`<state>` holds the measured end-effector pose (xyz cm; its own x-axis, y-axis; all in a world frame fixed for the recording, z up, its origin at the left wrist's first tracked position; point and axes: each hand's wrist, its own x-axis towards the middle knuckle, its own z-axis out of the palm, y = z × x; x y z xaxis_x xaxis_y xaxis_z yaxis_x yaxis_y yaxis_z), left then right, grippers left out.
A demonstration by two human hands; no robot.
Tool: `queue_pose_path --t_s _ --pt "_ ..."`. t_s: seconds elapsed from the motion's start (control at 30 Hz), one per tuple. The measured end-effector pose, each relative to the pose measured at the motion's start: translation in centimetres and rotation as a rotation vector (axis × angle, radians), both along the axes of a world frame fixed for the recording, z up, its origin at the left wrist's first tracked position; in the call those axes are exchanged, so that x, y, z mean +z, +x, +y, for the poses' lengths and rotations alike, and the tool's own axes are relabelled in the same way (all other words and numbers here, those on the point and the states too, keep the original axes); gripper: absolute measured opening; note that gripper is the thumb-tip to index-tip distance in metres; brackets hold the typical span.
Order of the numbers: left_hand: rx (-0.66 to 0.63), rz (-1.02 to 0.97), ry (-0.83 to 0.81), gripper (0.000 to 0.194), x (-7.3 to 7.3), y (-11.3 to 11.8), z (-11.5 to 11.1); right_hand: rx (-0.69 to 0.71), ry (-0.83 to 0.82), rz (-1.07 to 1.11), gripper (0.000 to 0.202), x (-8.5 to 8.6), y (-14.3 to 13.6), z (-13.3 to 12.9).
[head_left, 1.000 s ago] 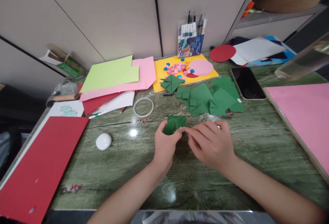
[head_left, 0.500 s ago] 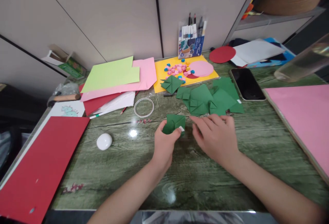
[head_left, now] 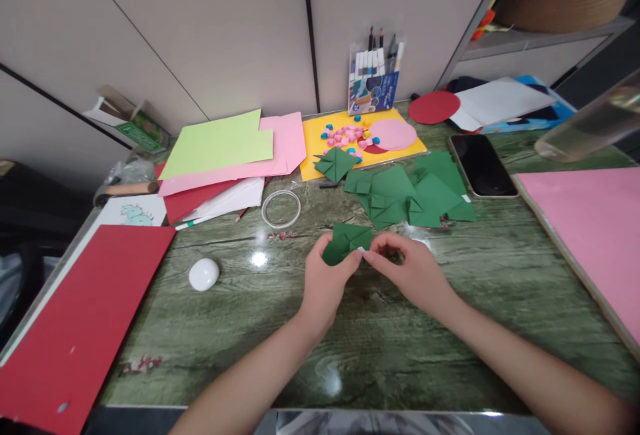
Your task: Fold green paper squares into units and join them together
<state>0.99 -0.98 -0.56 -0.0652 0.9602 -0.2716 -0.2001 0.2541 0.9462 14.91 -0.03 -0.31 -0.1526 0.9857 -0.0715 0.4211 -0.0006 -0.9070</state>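
Observation:
A small folded green paper piece is held above the middle of the table, with a tiny white patch near its lower right edge. My left hand grips it from the left, thumb in front. From the right, my right hand pinches the edge by the white patch, thumb and forefinger together. Just beyond lie several folded green papers and a pointed green folded shape, which rests partly on a yellow sheet.
Farther left are a roll of tape, a white rounded object, a red sheet and a light green sheet. To the right sit a phone, a pink sheet and a clear cylinder. Pens stand behind.
My right hand has come left to the green piece and now pinches its right edge. The piece and my left hand have shifted slightly right.

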Motion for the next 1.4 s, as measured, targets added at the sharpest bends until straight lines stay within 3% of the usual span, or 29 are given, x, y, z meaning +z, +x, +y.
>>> queue_pose_path --t_s 0.23,0.37,0.63,0.87,1.1,1.2,1.4 --pt "-0.061 -0.214 -0.055 0.029 -0.11 -0.21 0.30 -0.017 -0.024 0.094 0.019 -0.37 0.48 0.23" --pt "-0.088 -0.180 -0.051 0.027 -0.22 -0.28 0.34 0.001 -0.011 0.149 0.029 -0.33 0.68 0.24" --pt "-0.118 0.076 -0.017 0.024 -0.09 -0.28 0.08 -0.039 0.072 -0.047 0.029 -0.28 0.60 0.01" --pt "-0.141 0.113 0.010 0.023 0.28 -0.26 0.00 -0.064 0.111 -0.139 0.033 -0.31 0.49 -0.22" --pt "-0.149 0.125 -0.001 0.023 0.22 -0.24 -0.02 -0.029 0.035 0.079 0.036 -0.34 0.87 0.06" --pt "-0.132 0.092 0.010 0.023 0.11 -0.35 0.14 0.019 0.050 0.021 0.030 -0.01 0.97 0.27" --pt "-0.153 0.129 0.036 0.026 0.43 -0.37 0.17 -0.026 0.093 -0.059 0.025 0.14 0.73 0.11"
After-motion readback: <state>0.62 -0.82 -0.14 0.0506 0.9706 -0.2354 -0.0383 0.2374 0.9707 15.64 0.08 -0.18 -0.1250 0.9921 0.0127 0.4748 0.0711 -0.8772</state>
